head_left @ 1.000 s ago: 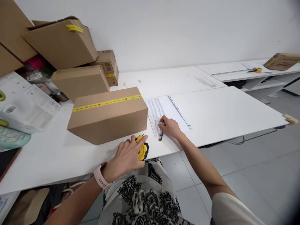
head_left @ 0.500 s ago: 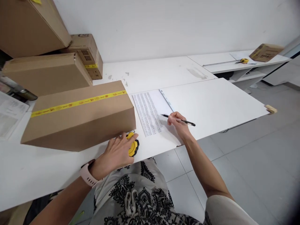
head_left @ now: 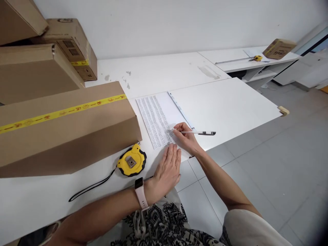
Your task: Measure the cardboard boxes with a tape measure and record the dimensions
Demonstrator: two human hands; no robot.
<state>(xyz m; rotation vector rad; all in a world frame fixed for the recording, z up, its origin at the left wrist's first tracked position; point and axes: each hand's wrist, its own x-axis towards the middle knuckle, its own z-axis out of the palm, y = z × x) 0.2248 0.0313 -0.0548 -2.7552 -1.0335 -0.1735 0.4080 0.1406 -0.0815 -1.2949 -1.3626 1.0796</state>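
My right hand pinches a pen, its tip resting on a printed sheet full of small rows of figures. My left hand lies flat with fingers stretched out on the white table, at the sheet's near edge. A yellow tape measure with a black wrist cord lies on the table just left of that hand, apart from it. A long cardboard box sealed with yellow tape sits to the left.
More cardboard boxes are stacked at the back left against the wall. A second white bench at the far right carries another box and a yellow tape measure. Grey tiled floor lies beyond the table edge.
My left hand let go of the tape measure and moved right to lie flat by the sheet. My right hand brought the pen tip back onto the sheet. The view shifted left-down.
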